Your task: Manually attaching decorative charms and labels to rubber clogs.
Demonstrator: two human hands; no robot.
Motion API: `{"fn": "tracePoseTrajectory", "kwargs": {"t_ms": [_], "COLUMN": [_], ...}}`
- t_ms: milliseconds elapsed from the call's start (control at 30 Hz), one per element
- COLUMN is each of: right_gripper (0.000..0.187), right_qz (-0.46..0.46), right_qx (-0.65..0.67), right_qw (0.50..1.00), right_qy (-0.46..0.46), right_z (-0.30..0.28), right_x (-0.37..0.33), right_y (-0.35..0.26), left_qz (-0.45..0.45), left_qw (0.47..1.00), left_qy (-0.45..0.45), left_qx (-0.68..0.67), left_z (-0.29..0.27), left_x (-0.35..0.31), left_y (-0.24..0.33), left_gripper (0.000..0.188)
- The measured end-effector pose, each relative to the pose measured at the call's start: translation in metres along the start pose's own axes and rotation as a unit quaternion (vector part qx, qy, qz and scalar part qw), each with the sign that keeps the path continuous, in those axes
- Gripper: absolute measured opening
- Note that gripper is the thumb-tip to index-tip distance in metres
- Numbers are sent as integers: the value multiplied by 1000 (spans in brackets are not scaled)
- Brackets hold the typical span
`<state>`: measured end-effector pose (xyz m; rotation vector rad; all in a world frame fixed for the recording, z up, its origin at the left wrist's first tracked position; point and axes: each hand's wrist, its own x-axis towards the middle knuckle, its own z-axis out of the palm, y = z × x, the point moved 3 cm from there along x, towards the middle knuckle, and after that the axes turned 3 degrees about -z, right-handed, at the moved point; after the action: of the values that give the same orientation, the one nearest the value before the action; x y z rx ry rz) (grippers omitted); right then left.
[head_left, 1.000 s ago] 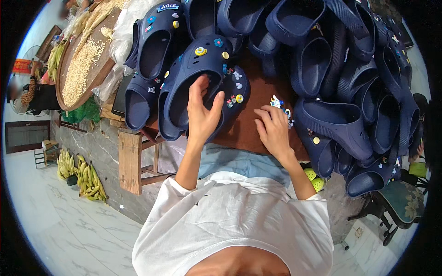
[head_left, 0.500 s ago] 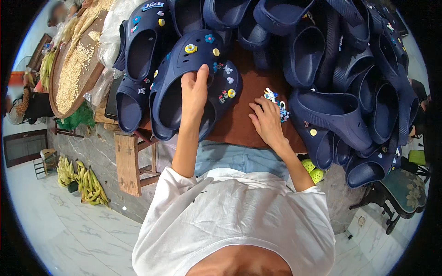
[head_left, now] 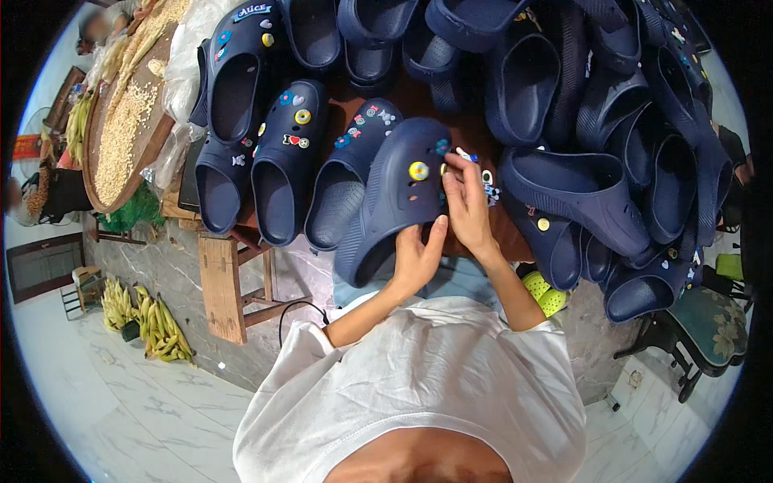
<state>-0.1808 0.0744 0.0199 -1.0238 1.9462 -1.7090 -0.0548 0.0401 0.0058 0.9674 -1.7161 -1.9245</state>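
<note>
Left hand holding navy clog; right hand at its upper.

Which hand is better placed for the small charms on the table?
Probably the right hand: it is close beside those charms, while the left hand is partly inside the shoe.

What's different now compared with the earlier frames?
The left hand has pulled a navy clog rightward and closer to the body, baring more of two clogs. The right hand has left the white-blue charms for that clog's side. The heaped clogs stayed put.

Lettered blue banner charm — on navy clog
</note>
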Motion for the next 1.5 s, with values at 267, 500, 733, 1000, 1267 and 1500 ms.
{"fn": "tracePoseTrajectory", "kwargs": {"t_ms": [267, 500, 733, 1000, 1267, 1500], "right_gripper": [31, 45, 29, 24, 16, 12], "right_qz": [-91, -15, -86, -171, -100, -136], "right_qx": [-153, -73, -89, -150, -141, -297], "right_qw": [984, 996, 992, 972, 982, 944], "right_qy": [9, -42, -29, 52, 71, 47], "right_z": [-1, 5, 12, 20, 15, -8], "right_x": [6, 6, -5, -6, -2, 5], "right_y": [-17, -1, 14, 22, 33, 13], "left_qz": [-91, 51, 83, 71, 43, 29], "left_qw": [966, 990, 984, 973, 945, 964], "left_qy": [133, 123, 133, 128, 169, 170], "left_qx": [-200, -55, -82, -177, -276, -201], "left_z": [-1, 0, 4, 11, 15, 5], "left_x": [11, 9, 13, 21, 22, 24], "left_y": [-11, 0, -8, -41, -41, -39], "left_gripper": [31, 33, 30, 30, 32, 36]}}
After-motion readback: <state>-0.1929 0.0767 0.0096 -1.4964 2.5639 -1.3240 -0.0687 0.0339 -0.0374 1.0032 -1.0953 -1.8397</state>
